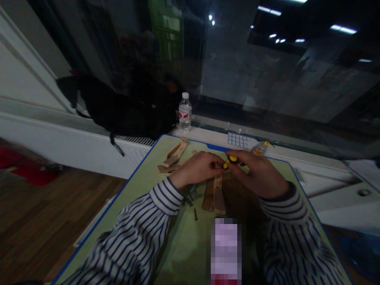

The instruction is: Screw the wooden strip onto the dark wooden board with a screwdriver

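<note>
My right hand [257, 172] is closed around a short yellow-and-black screwdriver [232, 159], its tip hidden. Thumb and fingers of my left hand [204, 166] pinch together at the lower yellow end of the same tool. Beneath both hands lies a narrow wooden piece [219, 200] on a dark brown wooden board [237, 198]. To the left of that board are several loose screws [190, 198], and one separate screw [195, 214] lies nearer to me. Further left, several pale wooden pieces [175, 156] are heaped together.
The light green table [139, 190] has a blue edge. Behind it, a water bottle [185, 113] stands on the sill beside a dark bag [118, 111]. A blue-grid sheet [237, 139] and a small clear bag [259, 148] lie further right. A pixelated patch covers the front.
</note>
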